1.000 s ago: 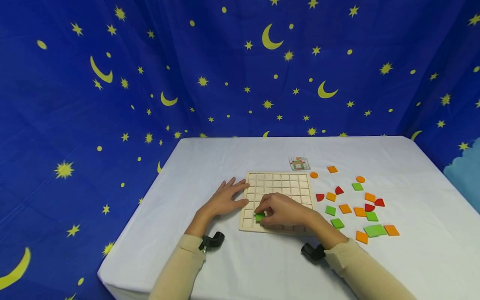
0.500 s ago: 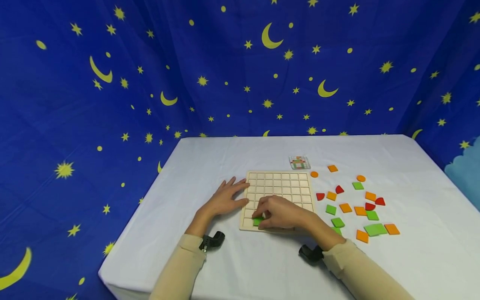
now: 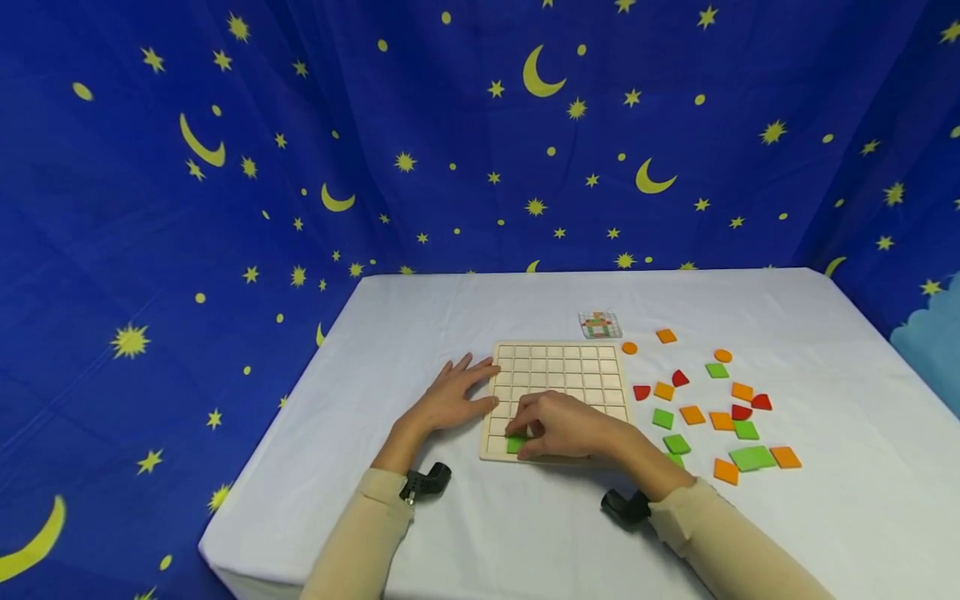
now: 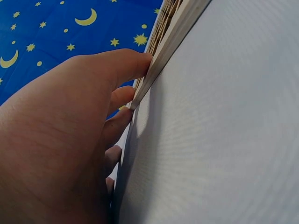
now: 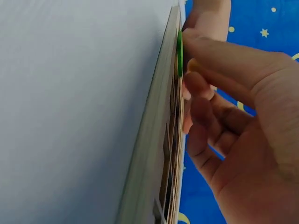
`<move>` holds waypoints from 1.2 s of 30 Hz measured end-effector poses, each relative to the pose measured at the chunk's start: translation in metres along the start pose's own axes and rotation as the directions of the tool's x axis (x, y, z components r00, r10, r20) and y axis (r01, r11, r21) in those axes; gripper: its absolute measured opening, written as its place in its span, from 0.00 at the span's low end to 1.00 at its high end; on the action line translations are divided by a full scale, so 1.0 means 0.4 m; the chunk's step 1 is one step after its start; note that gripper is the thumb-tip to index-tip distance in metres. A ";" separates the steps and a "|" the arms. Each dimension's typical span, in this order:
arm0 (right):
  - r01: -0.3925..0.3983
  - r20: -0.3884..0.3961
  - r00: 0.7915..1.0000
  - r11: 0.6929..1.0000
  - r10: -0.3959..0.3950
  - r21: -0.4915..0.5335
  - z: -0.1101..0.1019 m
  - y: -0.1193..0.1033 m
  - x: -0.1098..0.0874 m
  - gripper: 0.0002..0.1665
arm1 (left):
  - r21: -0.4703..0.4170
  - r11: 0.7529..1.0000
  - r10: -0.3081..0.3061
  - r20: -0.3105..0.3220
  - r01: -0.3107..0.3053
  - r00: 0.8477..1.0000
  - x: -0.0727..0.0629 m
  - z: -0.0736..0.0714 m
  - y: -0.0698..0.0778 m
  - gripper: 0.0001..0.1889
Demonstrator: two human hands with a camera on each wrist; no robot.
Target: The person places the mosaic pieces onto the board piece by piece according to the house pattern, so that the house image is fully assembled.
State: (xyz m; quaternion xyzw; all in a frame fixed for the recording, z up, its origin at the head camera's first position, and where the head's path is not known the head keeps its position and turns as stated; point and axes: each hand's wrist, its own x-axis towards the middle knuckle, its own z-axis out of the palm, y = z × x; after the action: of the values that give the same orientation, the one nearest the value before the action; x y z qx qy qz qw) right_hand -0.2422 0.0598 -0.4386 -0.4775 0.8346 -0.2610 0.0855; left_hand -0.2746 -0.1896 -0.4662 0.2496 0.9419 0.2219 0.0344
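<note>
A pale wooden grid board (image 3: 558,367) lies on the table. My right hand (image 3: 562,425) reaches over its near part, thumb and index finger pinching a green square tile (image 3: 514,444) at a cell of the front row, second from the left. In the right wrist view the green tile (image 5: 180,53) sits at the board's surface with the thumb against it, the other fingers loosely curled. With fingers spread, my left hand (image 3: 448,398) rests at the board's left side. Its thumb and index fingertip touch the board's edge (image 4: 163,51) in the left wrist view.
Right of the board lie scattered orange squares (image 3: 692,415), orange discs (image 3: 629,348), red quarter-circles (image 3: 680,378) and green squares (image 3: 677,444). A small card with a coloured grid pattern (image 3: 600,324) lies behind the board. The white-covered table (image 3: 420,317) meets a blue starry curtain (image 3: 465,125).
My right hand has shifted the green tile slightly left and toward the front, down at the board cell, then held still there. The left hand stays in place.
</note>
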 end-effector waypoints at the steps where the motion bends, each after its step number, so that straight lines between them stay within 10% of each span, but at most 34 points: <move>1: -0.005 -0.005 1.000 1.000 0.005 0.007 -0.005 0.002 -0.002 0.18 | 0.003 1.000 0.001 0.000 -0.001 1.000 0.000 -0.001 0.000 0.32; 16: -0.129 -0.110 0.986 0.992 0.129 0.001 -0.120 0.074 -0.161 0.15 | -0.017 1.000 0.012 -0.004 -0.012 1.000 0.003 0.005 0.009 0.32; 36: -0.382 -0.119 0.917 0.924 0.382 0.024 -0.191 0.205 -0.387 0.14 | -0.012 1.000 -0.011 -0.010 0.010 1.000 -0.003 0.004 0.006 0.32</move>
State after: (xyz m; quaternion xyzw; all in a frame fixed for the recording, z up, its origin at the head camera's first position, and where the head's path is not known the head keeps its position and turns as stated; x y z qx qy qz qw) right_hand -0.2520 0.2508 -0.4326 -0.2889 0.9152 -0.2680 0.0841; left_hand -0.2722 -0.1875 -0.4665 0.2434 0.9421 0.2284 0.0320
